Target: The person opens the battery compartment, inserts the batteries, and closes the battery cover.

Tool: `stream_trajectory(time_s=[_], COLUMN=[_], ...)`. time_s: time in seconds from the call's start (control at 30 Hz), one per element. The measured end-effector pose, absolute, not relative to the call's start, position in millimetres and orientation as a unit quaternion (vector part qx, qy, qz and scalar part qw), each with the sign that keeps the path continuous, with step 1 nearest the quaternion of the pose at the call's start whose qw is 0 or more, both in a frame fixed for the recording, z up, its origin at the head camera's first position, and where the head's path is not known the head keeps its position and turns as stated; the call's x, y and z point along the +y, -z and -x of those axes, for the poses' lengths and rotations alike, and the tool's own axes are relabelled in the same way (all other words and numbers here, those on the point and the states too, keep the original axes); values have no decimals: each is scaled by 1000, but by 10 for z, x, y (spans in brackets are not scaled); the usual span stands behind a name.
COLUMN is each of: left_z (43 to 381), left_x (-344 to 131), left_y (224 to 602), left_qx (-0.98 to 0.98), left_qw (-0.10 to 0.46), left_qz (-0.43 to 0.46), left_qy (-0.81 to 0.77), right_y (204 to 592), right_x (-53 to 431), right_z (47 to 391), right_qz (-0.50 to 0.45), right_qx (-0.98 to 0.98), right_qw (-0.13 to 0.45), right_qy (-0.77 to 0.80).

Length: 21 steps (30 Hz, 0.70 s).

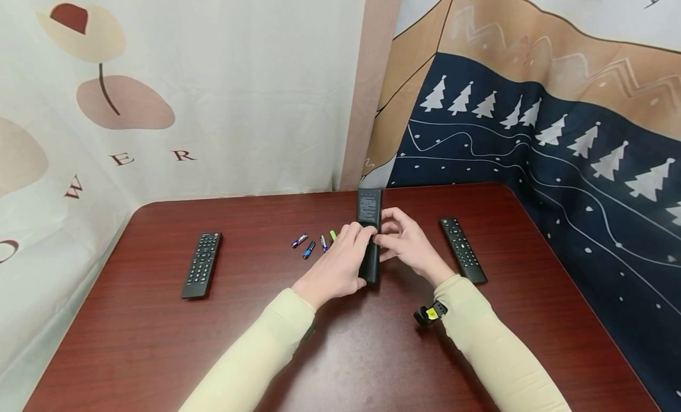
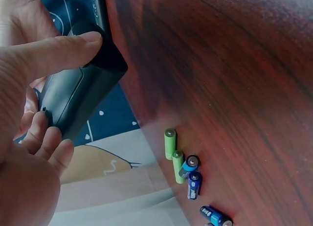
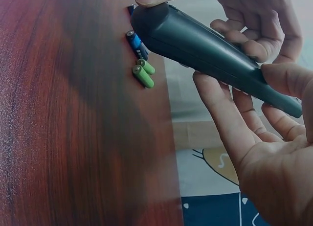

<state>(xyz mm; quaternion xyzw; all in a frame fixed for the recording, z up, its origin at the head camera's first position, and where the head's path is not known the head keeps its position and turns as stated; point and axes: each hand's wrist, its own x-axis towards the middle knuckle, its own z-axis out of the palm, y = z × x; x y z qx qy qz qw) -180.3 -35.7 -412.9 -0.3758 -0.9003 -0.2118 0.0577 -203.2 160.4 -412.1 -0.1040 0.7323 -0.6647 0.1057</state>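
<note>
Between both hands is a black remote control, held above the table with its back and printed label facing up. My left hand grips it from the left, thumb pressed on its near end in the left wrist view. From the right, my right hand holds its edge between thumb and fingers; the right wrist view shows fingers beneath the dark casing. Just left of the hands lie loose batteries, several blue ones and two green ones, with one green battery clear in the left wrist view.
A second remote lies buttons up on the left of the reddish-brown table. Another remote lies to the right, beside the right forearm. Printed curtains hang behind the table's far edge and along its right side.
</note>
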Motion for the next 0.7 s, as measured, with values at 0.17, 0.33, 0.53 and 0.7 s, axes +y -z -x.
stream_trajectory(time_s=[0.17, 0.33, 0.53, 0.7], left_z=[1805, 1800, 1778, 1755], left_x=[-337, -336, -361, -377], left_y=[4115, 4108, 4140, 4174], left_qx=[-901, -901, -893, -870], left_qw=[49, 40, 71, 140], left_qz=[378, 376, 385, 422], left_qy=[207, 215, 223, 214], right_y=[4129, 4125, 4096, 4062], right_x=[1608, 1614, 1647, 1691], right_z=[2026, 2029, 2057, 2057], right_qz=[103, 97, 84, 71], right_qx=[735, 733, 732, 723], right_qw=[104, 102, 86, 79], right_qy=[662, 665, 670, 682])
